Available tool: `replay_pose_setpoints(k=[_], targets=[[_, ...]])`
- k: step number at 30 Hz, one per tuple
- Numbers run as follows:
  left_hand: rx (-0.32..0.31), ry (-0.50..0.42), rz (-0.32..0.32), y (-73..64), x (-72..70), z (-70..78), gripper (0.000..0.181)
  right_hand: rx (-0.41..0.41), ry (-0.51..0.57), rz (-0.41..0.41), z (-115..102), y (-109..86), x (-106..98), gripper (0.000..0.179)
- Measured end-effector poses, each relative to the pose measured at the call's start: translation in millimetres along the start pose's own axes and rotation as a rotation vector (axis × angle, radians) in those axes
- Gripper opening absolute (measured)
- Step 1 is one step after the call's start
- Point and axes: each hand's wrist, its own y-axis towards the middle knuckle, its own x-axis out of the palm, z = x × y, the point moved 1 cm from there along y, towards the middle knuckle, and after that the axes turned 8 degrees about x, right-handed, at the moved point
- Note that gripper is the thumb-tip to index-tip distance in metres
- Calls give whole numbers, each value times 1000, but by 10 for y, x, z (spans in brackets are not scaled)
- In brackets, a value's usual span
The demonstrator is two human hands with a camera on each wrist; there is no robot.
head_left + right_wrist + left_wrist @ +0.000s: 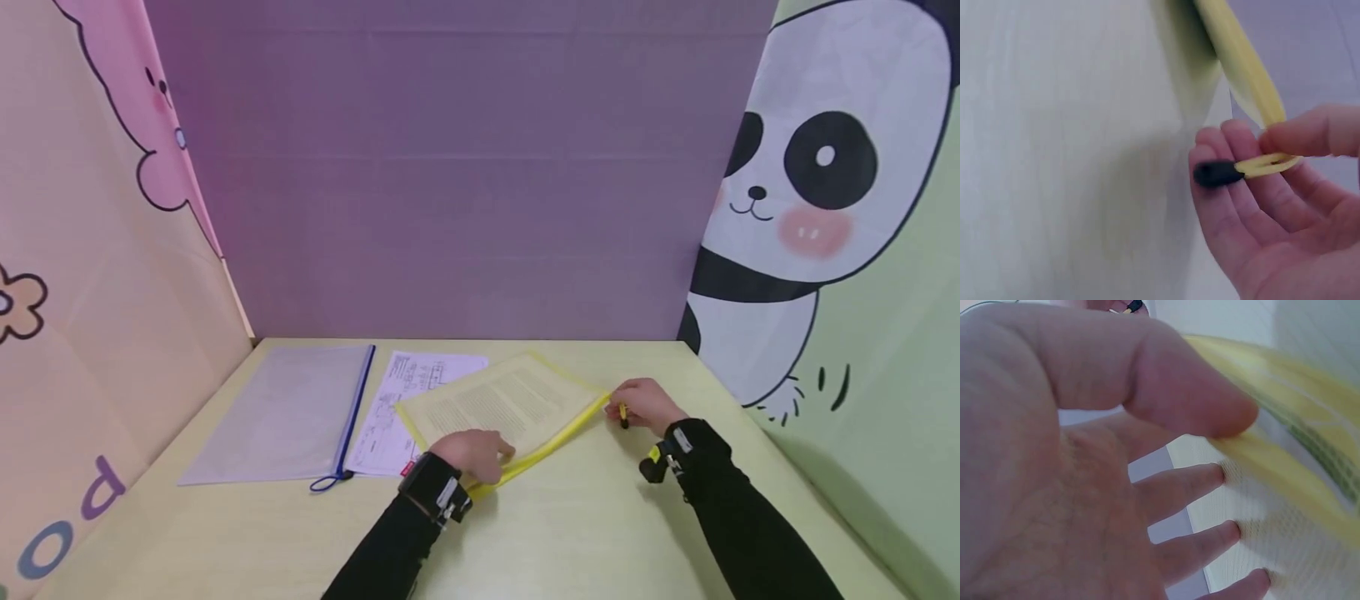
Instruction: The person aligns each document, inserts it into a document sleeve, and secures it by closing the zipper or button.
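Observation:
A yellow-edged zip document pouch (517, 392) of see-through mesh lies at a slant, with a printed page showing in it. My left hand (474, 455) holds its near edge. In the left wrist view the thumb presses on the yellow edge beside the zipper (1316, 447), and the other fingertips meet the mesh. My right hand (643, 402) pinches the pouch's right corner between thumb and forefinger. There a yellow pull loop (1266, 165) with a black end (1215, 174) hangs across the fingers.
On the left of the table (562, 542) lies a pale pouch (277, 417) with a blue zipper edge and a blue loop (330, 481). A printed sheet (382, 425) lies between the pouches, partly covered by the yellow one. A purple panel (465, 183) stands behind; printed walls flank both sides.

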Motion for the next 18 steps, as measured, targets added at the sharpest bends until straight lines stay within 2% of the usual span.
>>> replay_pose_setpoints(k=[1, 4, 7, 9, 12, 16, 18], targets=[[-1, -5, 2, 3, 2, 0, 62, 14, 27, -26, 13, 1, -6, 25], [-6, -21, 6, 7, 8, -2, 61, 35, 21, -85, 59, -1, -31, 24], [-5, -17, 10, 11, 12, -5, 61, 27, -62, -103, 98, -6, -49, 22], [-4, -16, 10, 11, 13, -5, 61, 5, -161, -83, 123, -13, -61, 23], [-3, -18, 11, 18, 20, -13, 60, -58, -366, -37, 138, -20, -65, 23], [-3, -30, 8, 18, 18, -25, 57, -224, -644, 43, 129, -32, -45, 17], [2, -38, 6, 11, 13, -33, 55, -281, -758, 66, 113, -28, -10, 13]])
